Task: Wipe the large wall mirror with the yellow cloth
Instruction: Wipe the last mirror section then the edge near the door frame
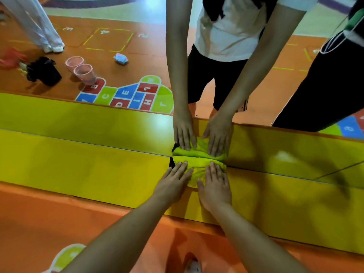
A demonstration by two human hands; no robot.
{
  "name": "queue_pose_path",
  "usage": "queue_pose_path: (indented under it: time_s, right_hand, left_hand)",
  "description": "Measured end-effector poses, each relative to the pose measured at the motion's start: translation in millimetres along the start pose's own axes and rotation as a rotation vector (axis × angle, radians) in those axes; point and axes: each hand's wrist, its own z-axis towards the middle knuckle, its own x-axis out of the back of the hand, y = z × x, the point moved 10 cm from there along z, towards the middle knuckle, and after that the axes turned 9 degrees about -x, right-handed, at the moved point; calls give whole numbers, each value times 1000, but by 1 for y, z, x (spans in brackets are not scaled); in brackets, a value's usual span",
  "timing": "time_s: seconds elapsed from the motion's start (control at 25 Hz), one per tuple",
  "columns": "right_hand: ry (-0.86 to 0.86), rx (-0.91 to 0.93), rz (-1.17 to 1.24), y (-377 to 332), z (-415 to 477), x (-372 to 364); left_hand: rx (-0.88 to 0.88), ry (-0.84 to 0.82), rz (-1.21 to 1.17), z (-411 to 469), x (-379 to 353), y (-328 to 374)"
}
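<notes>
Two hands (173,183), one cloth (197,162), two cups (85,74)

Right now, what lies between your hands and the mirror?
The bunched yellow cloth: the left hand and right hand press it with straight fingers against the mirror at its bottom edge, as the head view shows.

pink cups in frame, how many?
2. Both show only as reflections in the mirror, upper left: upper pink cup and lower pink cup, overlapping, right of a black bag.
</notes>
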Motion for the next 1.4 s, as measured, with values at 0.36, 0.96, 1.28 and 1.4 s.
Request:
queue_pose_path:
  time_s: [0.36,0.96,1.28,1.4]
  right_hand:
    - [-134,31,-33,-7,2,-13]
    - [-140,-7,6,-165,-6,-43]
    - [-103,18,57,-326,-11,-66]
    - [-108,42,50,-389,-14,-74]
  left_hand:
    - [31,-47,-7,18,-15,1]
    - [-33,-22,35,-48,8,-137]
    - [-11,43,-77,-119,30,-284]
    - [13,27,-100,-148,40,-339]
